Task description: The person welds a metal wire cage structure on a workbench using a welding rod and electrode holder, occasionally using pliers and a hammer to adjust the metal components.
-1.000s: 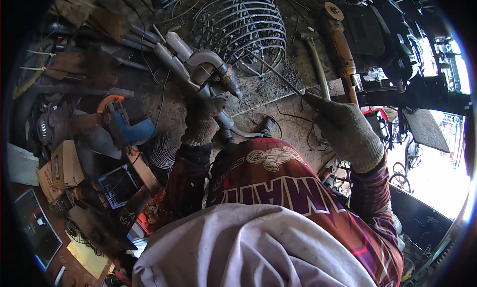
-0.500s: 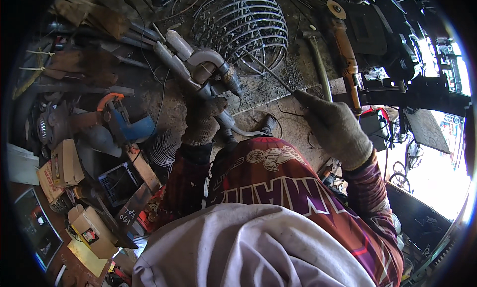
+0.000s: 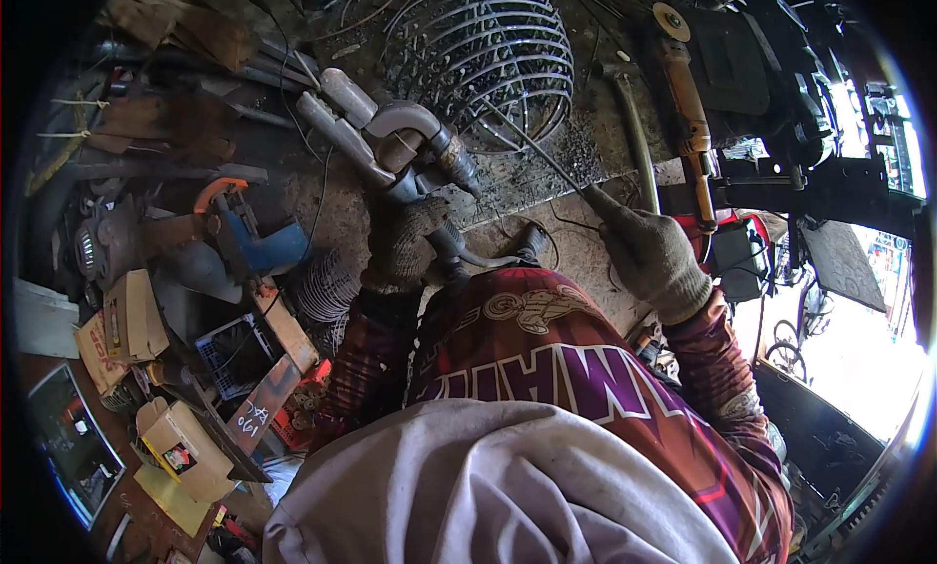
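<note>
My left hand (image 3: 405, 242), in a knitted work glove, is closed round the lower end of a grey piece of joined tubes (image 3: 342, 135) with a bent elbow; its exact kind is not clear. My right hand (image 3: 652, 266), gloved too, is closed on a thin dark metal rod (image 3: 542, 151). The rod slants up and left, its far end overlapping the near edge of a round cage of curved metal bars (image 3: 473, 61). Whether the rod touches the cage, I cannot tell. The fingertips of my left hand are partly hidden.
Right of the cage lie a hammer (image 3: 636, 144) and an orange angle grinder (image 3: 695, 130) with a pale disc. Dark crumbs litter the floor round the cage. At left stand a blue and orange tool (image 3: 262, 242), a wire coil (image 3: 327, 291) and cardboard boxes (image 3: 185, 452). Cables cross the floor.
My right hand has shifted slightly left and down with the rod still in it. My left hand keeps its grip on the joined tubes. The view has moved a little.
</note>
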Demonstrator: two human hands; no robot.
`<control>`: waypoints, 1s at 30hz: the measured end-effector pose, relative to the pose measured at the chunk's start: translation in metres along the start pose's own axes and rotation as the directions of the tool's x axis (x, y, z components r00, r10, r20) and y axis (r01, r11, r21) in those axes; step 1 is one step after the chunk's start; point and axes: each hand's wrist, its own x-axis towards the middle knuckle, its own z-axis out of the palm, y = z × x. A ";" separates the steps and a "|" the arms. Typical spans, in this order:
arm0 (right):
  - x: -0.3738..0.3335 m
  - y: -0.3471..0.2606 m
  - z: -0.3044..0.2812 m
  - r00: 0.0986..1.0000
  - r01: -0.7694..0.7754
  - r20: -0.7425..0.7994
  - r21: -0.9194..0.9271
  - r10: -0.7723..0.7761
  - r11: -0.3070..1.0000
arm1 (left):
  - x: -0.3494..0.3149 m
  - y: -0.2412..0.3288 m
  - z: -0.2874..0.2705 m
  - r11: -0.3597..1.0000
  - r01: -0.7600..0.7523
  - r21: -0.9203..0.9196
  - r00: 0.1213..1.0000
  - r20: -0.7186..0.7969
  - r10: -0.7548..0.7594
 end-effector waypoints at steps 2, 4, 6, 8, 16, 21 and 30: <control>0.001 0.004 -0.003 1.000 -0.004 0.011 -0.003 0.004 1.000 | 0.000 -0.002 -0.004 0.999 -0.043 0.020 0.998 0.042 0.042; 0.002 0.006 -0.003 1.000 0.000 0.020 -0.006 0.000 1.000 | -0.003 -0.018 -0.024 0.993 0.086 0.076 0.994 0.053 -0.091; 0.000 0.007 0.001 1.000 0.008 0.000 0.008 -0.008 1.000 | -0.004 -0.036 -0.041 0.974 -0.024 0.225 0.991 0.137 -0.007; 0.000 0.005 0.000 1.000 -0.003 0.004 0.019 0.003 1.000 | -0.004 -0.048 -0.055 0.923 -0.182 0.339 0.967 0.233 0.105; -0.005 -0.037 -0.021 0.992 -0.123 0.039 0.196 0.117 0.973 | 0.006 -0.010 -0.008 0.932 -0.210 0.294 0.975 0.136 0.177; -0.032 -0.044 -0.055 0.986 -0.166 0.019 0.136 0.165 0.977 | 0.007 -0.011 -0.010 0.990 -0.124 -0.066 0.987 0.096 0.131; 0.051 0.036 0.016 0.788 -0.456 -0.429 0.076 0.442 0.887 | 0.000 -0.016 -0.004 0.987 -0.080 -0.137 0.995 0.048 0.088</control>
